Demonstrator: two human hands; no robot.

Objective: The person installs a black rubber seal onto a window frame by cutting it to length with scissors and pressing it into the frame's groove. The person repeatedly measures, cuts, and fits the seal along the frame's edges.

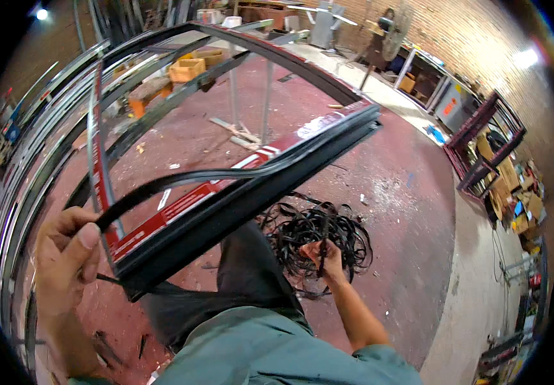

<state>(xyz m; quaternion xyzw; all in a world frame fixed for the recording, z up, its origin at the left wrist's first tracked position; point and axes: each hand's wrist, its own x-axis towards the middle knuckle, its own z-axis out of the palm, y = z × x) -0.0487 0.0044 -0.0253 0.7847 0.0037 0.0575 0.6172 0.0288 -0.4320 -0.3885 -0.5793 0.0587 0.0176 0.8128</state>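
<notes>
A metal window frame [245, 210], black with red protective film on its faces, spans the space in front of me. Along its near bar lies a black rubber gasket strip [174, 178]. The strip is seated or resting toward the right end and bows up loose toward the left. My left hand [62, 256] pinches this loose part between thumb and fingers by the frame's near left corner. Lower right, my right hand [328, 255] is closed round a black strand over a tangled heap of gasket strip [354, 237] on the floor. Whether both hands hold one continuous strip is hidden.
Long metal profiles [33, 160] are stacked at the left. Yellow-orange crates [187, 69] stand beyond the frame. A pedestal fan [397, 33] and a workbench [421, 74] are at the back right. Another dark frame [492, 138] leans near cardboard scraps [508, 176] on the right.
</notes>
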